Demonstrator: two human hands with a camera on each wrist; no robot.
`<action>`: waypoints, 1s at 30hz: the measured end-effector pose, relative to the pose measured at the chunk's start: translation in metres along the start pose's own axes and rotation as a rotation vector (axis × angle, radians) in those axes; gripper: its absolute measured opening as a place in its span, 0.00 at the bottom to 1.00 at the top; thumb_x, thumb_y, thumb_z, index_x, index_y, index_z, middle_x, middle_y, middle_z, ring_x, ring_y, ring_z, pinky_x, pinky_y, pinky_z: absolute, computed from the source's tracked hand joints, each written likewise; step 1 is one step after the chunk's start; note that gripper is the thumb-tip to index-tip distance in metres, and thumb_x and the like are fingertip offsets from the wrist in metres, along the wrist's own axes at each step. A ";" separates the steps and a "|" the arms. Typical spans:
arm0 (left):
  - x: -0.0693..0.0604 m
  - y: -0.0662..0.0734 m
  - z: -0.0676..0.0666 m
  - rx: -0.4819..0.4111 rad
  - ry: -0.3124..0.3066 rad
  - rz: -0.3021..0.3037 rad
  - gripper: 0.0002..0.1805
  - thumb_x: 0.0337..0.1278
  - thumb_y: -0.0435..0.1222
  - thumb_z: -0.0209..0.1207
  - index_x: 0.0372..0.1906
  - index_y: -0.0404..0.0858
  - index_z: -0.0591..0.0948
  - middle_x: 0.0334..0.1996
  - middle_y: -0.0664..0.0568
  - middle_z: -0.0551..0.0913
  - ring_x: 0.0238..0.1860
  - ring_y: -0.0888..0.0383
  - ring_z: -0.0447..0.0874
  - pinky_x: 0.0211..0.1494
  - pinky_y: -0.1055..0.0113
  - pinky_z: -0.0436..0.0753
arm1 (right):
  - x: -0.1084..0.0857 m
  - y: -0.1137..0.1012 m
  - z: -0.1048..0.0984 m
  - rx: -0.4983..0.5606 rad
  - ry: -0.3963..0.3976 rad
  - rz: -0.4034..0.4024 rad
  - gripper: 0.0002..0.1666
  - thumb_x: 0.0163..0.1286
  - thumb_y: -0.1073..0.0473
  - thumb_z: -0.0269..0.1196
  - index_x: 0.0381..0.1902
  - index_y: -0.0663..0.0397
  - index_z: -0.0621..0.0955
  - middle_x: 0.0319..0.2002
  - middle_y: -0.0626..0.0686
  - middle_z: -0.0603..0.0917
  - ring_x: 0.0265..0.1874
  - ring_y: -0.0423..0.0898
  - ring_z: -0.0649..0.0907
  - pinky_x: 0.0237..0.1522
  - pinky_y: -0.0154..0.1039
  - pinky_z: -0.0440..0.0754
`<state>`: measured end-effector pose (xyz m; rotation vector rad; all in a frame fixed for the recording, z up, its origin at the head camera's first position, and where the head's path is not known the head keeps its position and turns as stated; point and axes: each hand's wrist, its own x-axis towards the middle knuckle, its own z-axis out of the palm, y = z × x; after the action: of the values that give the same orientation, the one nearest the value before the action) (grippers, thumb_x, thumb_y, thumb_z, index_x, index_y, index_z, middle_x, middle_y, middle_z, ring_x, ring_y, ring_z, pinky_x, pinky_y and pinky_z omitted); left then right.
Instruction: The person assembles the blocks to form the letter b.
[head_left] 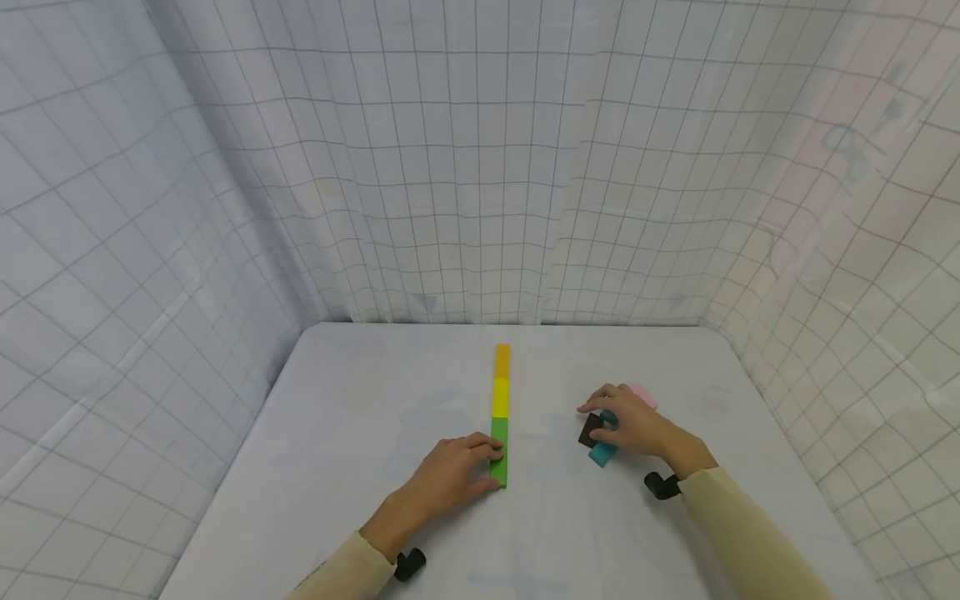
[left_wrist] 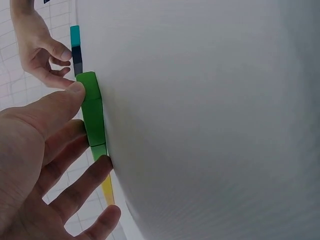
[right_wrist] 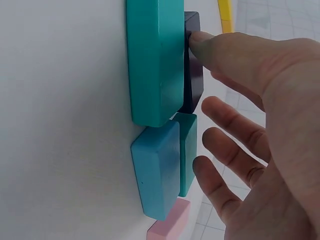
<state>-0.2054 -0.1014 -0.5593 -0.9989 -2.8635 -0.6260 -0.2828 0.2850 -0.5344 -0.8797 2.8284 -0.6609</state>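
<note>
- Cream fabric sleeves [head_left: 750, 533] nearest in head view, lower middle and lower right.
- Head, lower middle: left hand [head_left: 450, 471] at the dark green rectangular block [head_left: 500, 468]. Row runs upward from it: light green block [head_left: 498, 429], yellow block [head_left: 500, 398], orange block [head_left: 502, 361]. All flat on the white tabletop [head_left: 360, 467].
- Head, right of centre: right hand [head_left: 633, 423] over a near-black rectangular block [head_left: 587, 432], bright teal rectangular block [head_left: 602, 454], pink block [head_left: 643, 394].
- Left wrist, left side: thumb touching dark green block's near end, fingers loosely spread along its side; contact, not clenched.
- Right wrist, upper right: thumb on near-black block, other fingertips apart, index mostly hidden; can't tell if it's pinching. Large bright teal block top centre, smooth blue block [right_wrist: 162, 170] just below, second teal block [right_wrist: 187, 155] beside blue, pink at bottom.
</note>
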 end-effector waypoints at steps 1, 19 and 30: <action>0.000 0.000 0.000 0.004 0.001 0.002 0.23 0.72 0.46 0.81 0.66 0.43 0.93 0.71 0.55 0.92 0.67 0.53 0.95 0.65 0.45 0.93 | 0.000 0.000 0.000 0.007 -0.001 -0.001 0.23 0.80 0.55 0.78 0.70 0.49 0.91 0.67 0.57 0.88 0.65 0.58 0.83 0.66 0.59 0.88; 0.002 0.001 -0.001 0.017 -0.009 -0.001 0.23 0.73 0.47 0.80 0.67 0.44 0.93 0.71 0.55 0.91 0.69 0.53 0.94 0.67 0.44 0.92 | -0.003 0.013 0.000 0.064 -0.036 0.019 0.25 0.80 0.50 0.79 0.70 0.46 0.92 0.65 0.54 0.91 0.62 0.51 0.84 0.63 0.46 0.86; 0.002 0.000 -0.003 0.019 -0.013 0.007 0.23 0.72 0.46 0.81 0.66 0.44 0.93 0.70 0.56 0.92 0.68 0.54 0.94 0.67 0.43 0.92 | 0.003 0.015 0.010 0.003 0.017 0.006 0.23 0.81 0.44 0.77 0.67 0.44 0.93 0.62 0.52 0.91 0.61 0.52 0.85 0.64 0.53 0.86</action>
<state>-0.2068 -0.1012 -0.5563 -1.0139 -2.8705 -0.5935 -0.2908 0.2903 -0.5500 -0.8685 2.8439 -0.6746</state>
